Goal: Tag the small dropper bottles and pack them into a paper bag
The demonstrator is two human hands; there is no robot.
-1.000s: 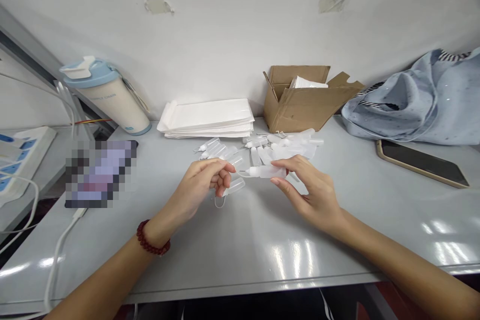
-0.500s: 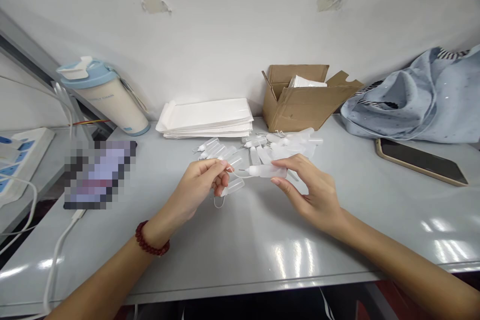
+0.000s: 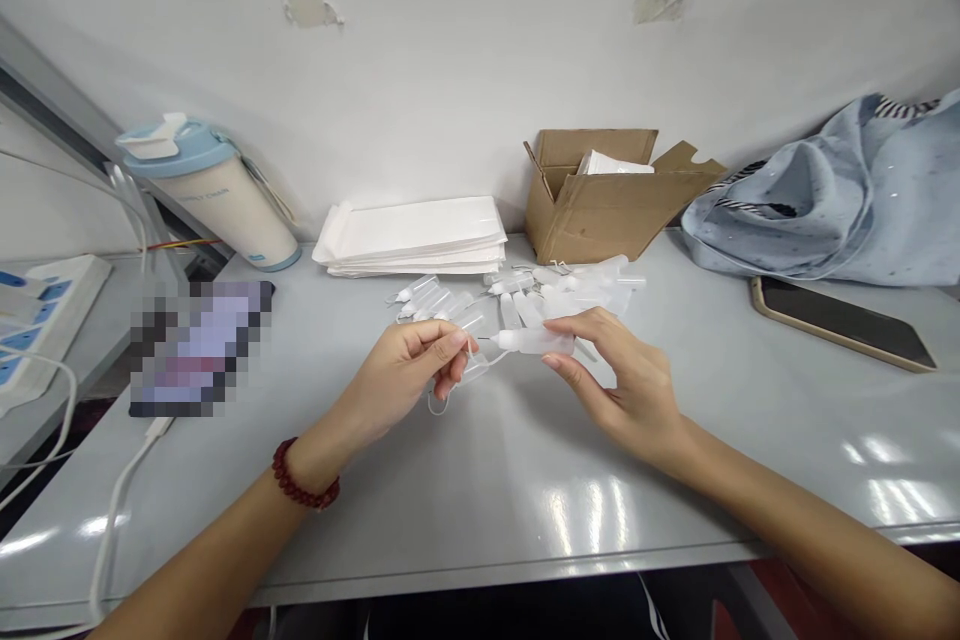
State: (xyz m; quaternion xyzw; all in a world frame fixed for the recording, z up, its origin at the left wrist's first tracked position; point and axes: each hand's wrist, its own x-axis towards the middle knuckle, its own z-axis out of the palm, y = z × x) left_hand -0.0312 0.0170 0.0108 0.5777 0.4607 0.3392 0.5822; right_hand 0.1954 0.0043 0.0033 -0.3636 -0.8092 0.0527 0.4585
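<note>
My right hand [image 3: 615,375] holds a small translucent squeeze bottle [image 3: 534,341] by its base between thumb and fingertips. The bottle lies nearly level, its thin metal needle tip pointing left. From its neck a soft cap strap [image 3: 495,356] curves to my left hand [image 3: 424,360], which pinches the strap's far end close to the needle point. The cap itself is hidden by the fingers. Behind both hands, more squeeze bottles [image 3: 577,292] lie in a loose pile. Part of another bottle, with a looped strap [image 3: 439,406], shows behind my left fingers.
A stack of white sheets or sleeves [image 3: 412,230] sits by the wall, beside an open cardboard box [image 3: 600,215]. A tumbler [image 3: 225,195] and a blurred phone [image 3: 202,350] are on the left. To the right are a dark phone [image 3: 840,322] and blue cloth [image 3: 825,200].
My left hand has shifted slightly right, bringing the strap's end closer to the needle tip. My right hand and the bottle have stayed almost still.
</note>
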